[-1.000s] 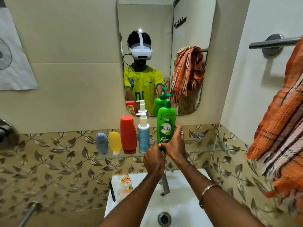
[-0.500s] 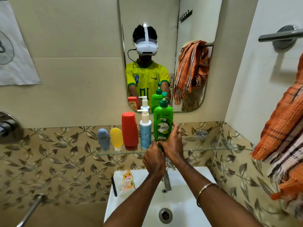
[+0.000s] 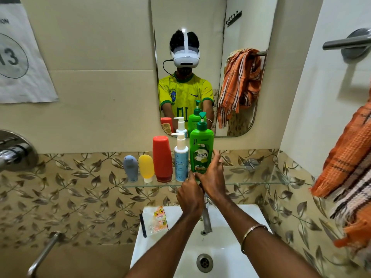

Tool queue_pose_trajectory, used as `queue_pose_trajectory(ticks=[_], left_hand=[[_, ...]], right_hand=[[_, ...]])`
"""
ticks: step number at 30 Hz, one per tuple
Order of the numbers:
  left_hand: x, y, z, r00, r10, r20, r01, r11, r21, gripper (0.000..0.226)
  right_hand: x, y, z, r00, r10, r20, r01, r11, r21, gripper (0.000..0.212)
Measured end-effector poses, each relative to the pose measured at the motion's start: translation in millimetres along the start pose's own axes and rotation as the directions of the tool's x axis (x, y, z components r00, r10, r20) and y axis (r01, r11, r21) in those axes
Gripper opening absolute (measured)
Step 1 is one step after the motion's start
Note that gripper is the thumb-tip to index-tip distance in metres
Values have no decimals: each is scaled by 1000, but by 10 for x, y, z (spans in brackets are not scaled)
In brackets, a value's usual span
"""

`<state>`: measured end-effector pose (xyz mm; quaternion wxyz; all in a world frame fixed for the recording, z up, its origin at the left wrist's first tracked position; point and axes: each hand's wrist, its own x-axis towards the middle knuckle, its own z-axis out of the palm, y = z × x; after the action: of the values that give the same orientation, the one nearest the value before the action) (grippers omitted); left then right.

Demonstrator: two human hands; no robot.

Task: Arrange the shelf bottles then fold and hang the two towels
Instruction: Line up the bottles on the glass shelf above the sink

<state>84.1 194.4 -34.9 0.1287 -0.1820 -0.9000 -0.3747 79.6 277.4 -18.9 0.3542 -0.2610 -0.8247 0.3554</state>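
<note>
A green pump shampoo bottle stands upright on the glass shelf, at the right end of a row. My right hand grips its lower right side. My left hand holds its base from the front. Left of it stand a blue-white pump bottle, a red bottle, a small yellow tube and a small grey-blue tube. An orange checked towel hangs bunched at the right edge, below the towel bar.
A white sink with a metal tap lies under my arms. A plastic sachet and a dark stick rest on the sink's left rim. A mirror hangs above the shelf. Metal shower fittings jut out at left.
The green bottle has come down from a slightly raised position onto the shelf beside the blue-white pump bottle. Both hands stayed on it. My view has shifted a little.
</note>
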Motion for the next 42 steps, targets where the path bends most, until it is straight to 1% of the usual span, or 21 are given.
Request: queue_pose_trajectory(ticks=[4,10,16,18,21,23,26,29,31,33,35,38,42], left_hand=[[-1,1,-50,1000,7,-4,-7,1000,-3,36],[-183,68,-190,1000,21,-5,-21,1000,-10,36],[-322,155,-345,998,51,-24,-52,999,-14,33],[-428,177,-419,996,88,-15,-89,996,-18,32],[-586,229,-509,989,146,-17,-147,987,-60,35],[-651,244,-568,985,170,-18,-170,973,-158,41],[-771,285,-652,979,205,-18,-197,910,-364,41],[-909,375,-742,972,235,2,-203,842,-500,48],[-1013,511,-806,965,260,27,-197,792,-577,52],[-1154,703,-898,950,312,27,-222,732,-644,54],[-1293,931,-998,937,348,28,-227,669,-707,54],[-1501,1299,-1193,923,384,24,-221,579,-784,60],[-1739,1804,-1479,880,474,-27,-275,462,-843,47]], right_hand=[[-46,-12,-22,1000,-5,16,5,1000,20,120],[-214,-46,-156,1000,-11,22,11,1000,6,120],[-382,-118,-374,1000,6,-7,-6,998,-59,123],[-508,-154,-489,999,15,-30,-18,996,-93,123],[-674,-208,-665,997,1,-79,-10,993,-115,122],[-785,-278,-802,994,7,-106,-19,994,-106,119],[-953,-436,-1098,986,38,-164,-47,998,-49,112],[-1163,-658,-1478,966,40,-254,-50,998,-30,95],[-1296,-847,-1761,946,-28,-324,11,998,-56,85],[-1442,-1030,-2059,917,-110,-383,85,993,-82,79],[-1567,-1203,-2346,892,-161,-423,133,986,-97,78],[-1724,-1405,-2737,857,-211,-470,170,977,-128,79],[-1943,-1609,-3200,790,-287,-542,207,956,-206,77]])
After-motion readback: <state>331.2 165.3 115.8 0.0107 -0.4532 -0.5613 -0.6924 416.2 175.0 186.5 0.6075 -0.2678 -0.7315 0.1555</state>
